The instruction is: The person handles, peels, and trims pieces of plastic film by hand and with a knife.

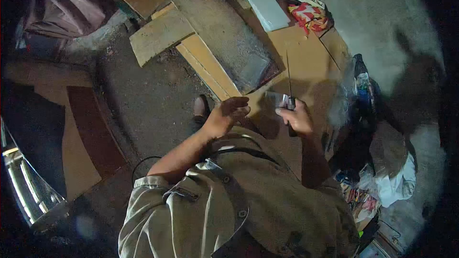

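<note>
My right hand (299,117) is closed around the dark handle of a screwdriver (289,74), whose long thin shaft points away from me. A small clear plastic piece (275,99), perhaps a bag, shows at the same hand's fingertips. My left hand (228,116) hovers in front of my belly, its fingers loosely bent and a little apart, with nothing visible in them. Just beyond it is the near end of a tan board strip (210,69). Past both hands lies a worn grey-brown board (227,33) with a clear flat plastic packet (254,68) on its near corner.
A white flat box (265,7) and a red-and-yellow patterned cloth (310,17) lie farther off. To the right stand a dark bag (366,95) and a white plastic bag (397,181). Brown and dark panels (93,129) lean at left. A shoe (201,106) shows below.
</note>
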Available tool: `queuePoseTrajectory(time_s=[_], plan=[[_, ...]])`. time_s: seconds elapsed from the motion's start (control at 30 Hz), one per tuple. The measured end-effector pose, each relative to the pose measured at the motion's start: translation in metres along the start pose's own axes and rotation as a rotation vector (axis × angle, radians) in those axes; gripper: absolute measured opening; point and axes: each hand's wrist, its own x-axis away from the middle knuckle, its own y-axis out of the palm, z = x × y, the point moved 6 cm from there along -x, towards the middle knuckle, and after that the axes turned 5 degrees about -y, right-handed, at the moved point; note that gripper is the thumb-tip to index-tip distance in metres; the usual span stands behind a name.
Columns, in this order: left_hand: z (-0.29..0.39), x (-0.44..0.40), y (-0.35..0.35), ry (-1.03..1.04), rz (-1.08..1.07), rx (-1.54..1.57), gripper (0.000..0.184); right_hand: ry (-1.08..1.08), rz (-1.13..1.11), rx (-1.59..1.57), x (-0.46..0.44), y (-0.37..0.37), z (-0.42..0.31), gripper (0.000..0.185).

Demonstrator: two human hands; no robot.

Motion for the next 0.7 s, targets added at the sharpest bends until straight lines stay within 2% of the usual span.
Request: queuePoseTrajectory(time_s=[0.03,0.1,0.2,0.23,0.27,0.3,0.37,0.4,0.43,0.5,0.6,0.63,0.7], plan=[[0.010,0.001,0.000,0.014,0.021,-0.057,0.054,-0.002,-0.002,0.001,0.001,0.004,-0.018,0.020],[0.020,0.001,0.002,0.030,0.045,-0.113,0.056,0.035,-0.153,0.025,0.008,0.022,-0.060,0.019],[0.029,0.002,0.001,0.046,0.050,0.011,0.052,0.079,-0.155,0.006,0.011,0.038,-0.074,0.018],[0.036,0.003,0.004,0.095,-0.014,-0.012,0.048,0.083,-0.166,-0.021,0.012,0.042,-0.078,0.019],[0.041,0.004,0.006,0.143,-0.078,-0.034,0.044,0.062,-0.272,0.073,0.008,0.047,-0.085,0.024],[0.039,0.005,0.006,0.145,-0.075,-0.033,0.044,0.061,-0.275,0.075,0.008,0.050,-0.090,0.024],[0.034,0.004,0.005,0.129,-0.074,0.115,0.028,0.022,-0.219,0.014,0.005,0.060,-0.099,0.030],[0.037,0.004,0.003,0.139,-0.031,0.149,0.013,-0.006,-0.167,-0.110,0.006,0.063,-0.100,0.031],[0.038,0.004,0.004,0.141,-0.028,0.150,0.013,-0.008,-0.170,-0.109,0.006,0.068,-0.100,0.031],[0.037,0.007,-0.009,0.103,0.171,0.345,0.013,-0.057,-0.160,-0.149,0.005,0.075,-0.101,0.030],[0.038,0.012,-0.018,0.089,0.199,0.502,0.010,0.035,-0.038,-0.168,0.009,0.070,-0.101,0.028],[0.039,0.013,-0.022,0.114,0.209,0.556,0.011,0.036,-0.041,-0.168,0.009,0.068,-0.103,0.028],[0.041,0.020,-0.023,0.122,0.207,0.577,0.010,-0.043,0.092,-0.211,0.009,0.055,-0.111,0.027]])
